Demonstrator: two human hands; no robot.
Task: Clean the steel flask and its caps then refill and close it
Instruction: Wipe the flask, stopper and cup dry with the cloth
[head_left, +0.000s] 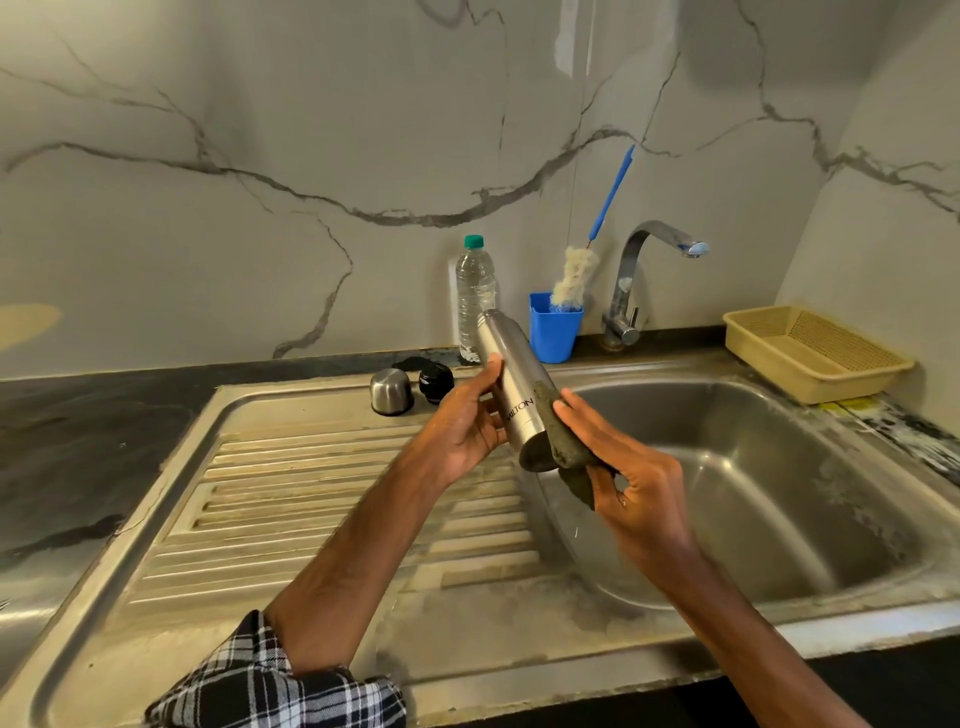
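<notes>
Steel flask (511, 374), uncapped, tilts above the basin's (779, 493) left rim, likely so drips fall in. Left hand (467, 426) wraps its middle to steady it; right hand (639, 499) pinches a grey scrubber (563, 441) against its base. Steel cap (390, 392) and black cap (435, 382) stand left of the basin.

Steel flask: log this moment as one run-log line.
step: outside scrub | left hand: grips steel flask | right hand: presses scrub pad on its lower side | steel cap, black cap: off, on sink ledge
</notes>
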